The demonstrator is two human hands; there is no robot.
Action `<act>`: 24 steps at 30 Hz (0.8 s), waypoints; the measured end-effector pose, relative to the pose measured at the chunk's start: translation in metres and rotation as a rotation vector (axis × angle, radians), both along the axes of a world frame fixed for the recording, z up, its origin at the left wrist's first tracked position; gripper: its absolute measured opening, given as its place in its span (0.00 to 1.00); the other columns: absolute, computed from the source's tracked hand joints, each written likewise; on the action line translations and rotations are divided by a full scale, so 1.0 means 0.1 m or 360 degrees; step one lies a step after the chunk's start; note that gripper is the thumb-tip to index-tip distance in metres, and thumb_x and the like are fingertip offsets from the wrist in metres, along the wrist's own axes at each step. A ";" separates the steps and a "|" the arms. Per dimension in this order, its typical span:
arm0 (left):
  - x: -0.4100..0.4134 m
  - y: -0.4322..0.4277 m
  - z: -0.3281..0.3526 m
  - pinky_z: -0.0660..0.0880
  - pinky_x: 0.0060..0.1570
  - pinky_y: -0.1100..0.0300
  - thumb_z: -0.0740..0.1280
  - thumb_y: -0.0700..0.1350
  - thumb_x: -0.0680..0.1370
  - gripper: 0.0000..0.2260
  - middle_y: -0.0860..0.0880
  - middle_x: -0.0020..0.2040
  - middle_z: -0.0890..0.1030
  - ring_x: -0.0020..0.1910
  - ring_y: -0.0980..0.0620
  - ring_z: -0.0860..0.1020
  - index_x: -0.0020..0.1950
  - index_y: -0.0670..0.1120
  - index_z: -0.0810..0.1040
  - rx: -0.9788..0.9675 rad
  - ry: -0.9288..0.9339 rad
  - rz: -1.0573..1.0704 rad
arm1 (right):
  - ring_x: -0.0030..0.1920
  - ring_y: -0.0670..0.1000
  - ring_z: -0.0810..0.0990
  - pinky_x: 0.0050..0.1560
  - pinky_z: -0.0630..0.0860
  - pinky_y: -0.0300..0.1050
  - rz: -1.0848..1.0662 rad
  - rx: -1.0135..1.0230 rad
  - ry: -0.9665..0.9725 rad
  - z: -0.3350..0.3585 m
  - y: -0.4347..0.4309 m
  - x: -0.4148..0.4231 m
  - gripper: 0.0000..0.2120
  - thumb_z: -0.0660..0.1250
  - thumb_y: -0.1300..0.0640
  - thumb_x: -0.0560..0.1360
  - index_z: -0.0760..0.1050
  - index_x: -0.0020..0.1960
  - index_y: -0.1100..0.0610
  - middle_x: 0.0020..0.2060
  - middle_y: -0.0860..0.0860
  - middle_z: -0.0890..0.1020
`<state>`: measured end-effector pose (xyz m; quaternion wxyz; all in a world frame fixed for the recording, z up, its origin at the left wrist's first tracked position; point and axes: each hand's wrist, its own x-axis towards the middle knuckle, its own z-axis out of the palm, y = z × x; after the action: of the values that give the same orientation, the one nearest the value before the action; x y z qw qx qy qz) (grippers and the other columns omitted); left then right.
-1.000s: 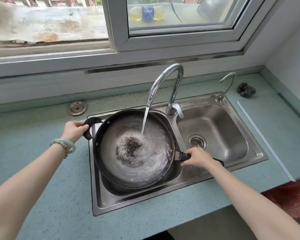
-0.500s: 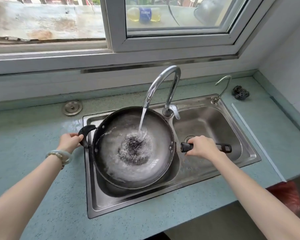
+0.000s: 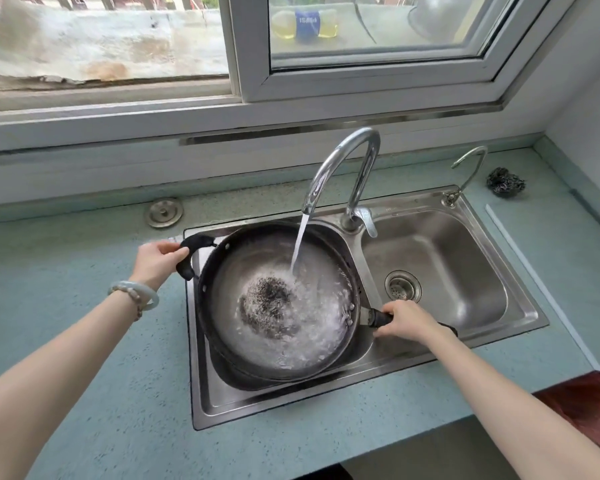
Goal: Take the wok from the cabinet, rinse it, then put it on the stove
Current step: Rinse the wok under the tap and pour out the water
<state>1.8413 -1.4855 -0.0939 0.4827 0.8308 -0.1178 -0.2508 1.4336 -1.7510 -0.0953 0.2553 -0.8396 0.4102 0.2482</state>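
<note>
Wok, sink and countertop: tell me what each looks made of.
Wok: dark metal, likely iron or carbon steel, with a dull grey inside, a blackened rim and rivets by the handle. Sink: stainless steel with a brushed finish and soft reflections. Countertop: pale green, speckled and matte. It could be stone, composite or laminate, and I cannot tell which.

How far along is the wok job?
Done: the dark round metal wok is out, in the steel sink, left basin. In hand: rinsing; water from the chrome tap runs into it, left hand gripping its loop handle, right hand its long handle. Left: setting it on the stove.
</note>
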 end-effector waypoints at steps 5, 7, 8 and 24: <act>-0.01 0.11 -0.24 0.77 0.53 0.51 0.69 0.38 0.75 0.06 0.43 0.42 0.81 0.45 0.44 0.79 0.49 0.37 0.80 0.0080 0.0338 0.0170 | 0.38 0.51 0.77 0.32 0.68 0.43 0.0169 -0.0079 0.0076 0.25 -0.15 0.05 0.15 0.74 0.40 0.59 0.73 0.32 0.48 0.30 0.44 0.76; -0.06 0.17 -0.33 0.77 0.54 0.50 0.68 0.37 0.75 0.04 0.41 0.43 0.80 0.45 0.42 0.79 0.46 0.37 0.78 0.0105 0.0439 0.0222 | 0.39 0.51 0.76 0.35 0.68 0.44 0.0233 -0.0205 0.0099 0.37 -0.21 0.09 0.16 0.73 0.38 0.59 0.72 0.33 0.47 0.30 0.43 0.76; -0.08 0.19 -0.37 0.76 0.54 0.50 0.68 0.37 0.76 0.03 0.42 0.42 0.80 0.46 0.42 0.79 0.44 0.37 0.78 0.0117 0.0457 0.0237 | 0.39 0.52 0.76 0.36 0.68 0.44 0.0254 -0.0283 0.0089 0.42 -0.23 0.10 0.16 0.73 0.37 0.59 0.72 0.33 0.47 0.30 0.43 0.75; -0.14 0.11 0.04 0.76 0.53 0.52 0.67 0.37 0.75 0.07 0.45 0.44 0.82 0.45 0.48 0.80 0.51 0.44 0.81 -0.0073 -0.0038 0.0026 | 0.49 0.56 0.81 0.39 0.71 0.46 -0.0057 -0.0351 -0.0147 -0.05 0.03 0.03 0.14 0.72 0.42 0.64 0.77 0.43 0.49 0.42 0.51 0.83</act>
<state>1.8275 -1.4747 -0.0900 0.5022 0.8234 -0.1224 -0.2342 1.4365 -1.7484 -0.1003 0.1844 -0.8656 0.4378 0.1581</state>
